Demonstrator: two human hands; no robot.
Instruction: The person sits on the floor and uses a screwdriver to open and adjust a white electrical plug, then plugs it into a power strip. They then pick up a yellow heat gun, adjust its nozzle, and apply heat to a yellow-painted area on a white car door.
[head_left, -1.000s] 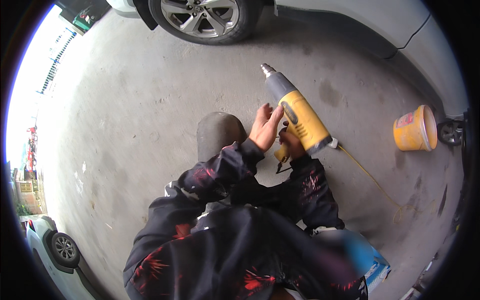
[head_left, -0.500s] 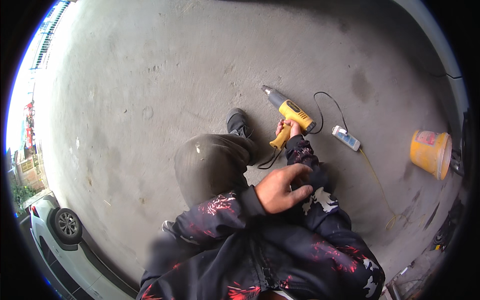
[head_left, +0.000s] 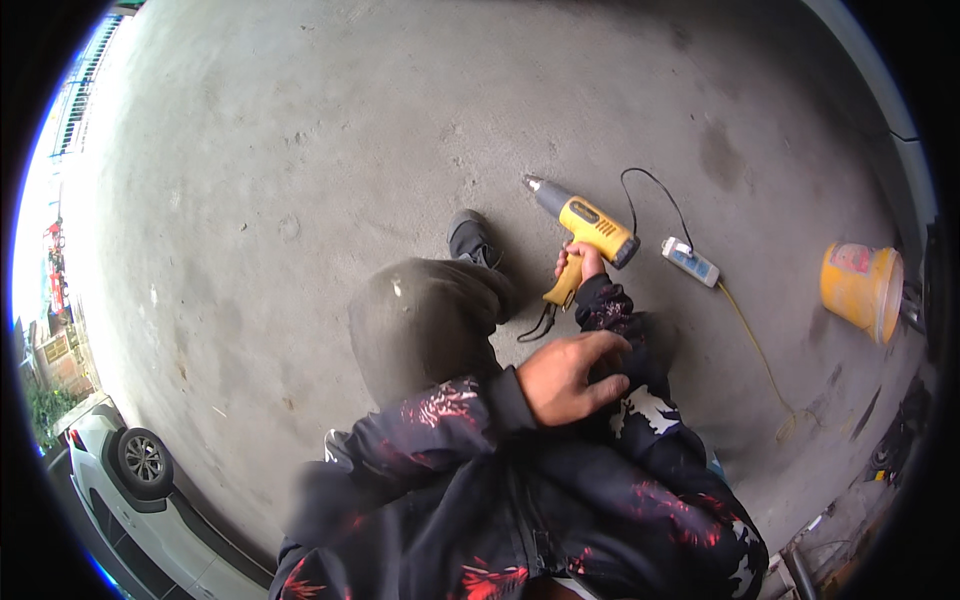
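Observation:
My right hand [head_left: 583,262] is closed round the handle of a yellow and dark grey heat gun [head_left: 598,228]. Its metal nozzle points away from me and to the left, low over the concrete floor. A black cord loops down below the handle. My left hand [head_left: 575,378] lies across my right forearm and thigh, palm down, with thumb and fingers apart and nothing visible in it. Some of its fingertips are hard to make out against the dark sleeve. Right of the heat gun, a white and blue power strip [head_left: 690,262] lies on the floor with a black cord plugged into it.
A yellow bucket [head_left: 848,290] rests on its side at the right. From the power strip a thin yellow cable [head_left: 750,340] runs toward me. My shoe [head_left: 471,240] stands left of the heat gun. A parked car [head_left: 130,490] is at lower left; clutter lines the lower right.
The heat gun has tilted slightly, still in my right hand. My left hand stays over my right arm with only a tiny shift. The whole view has moved a little.

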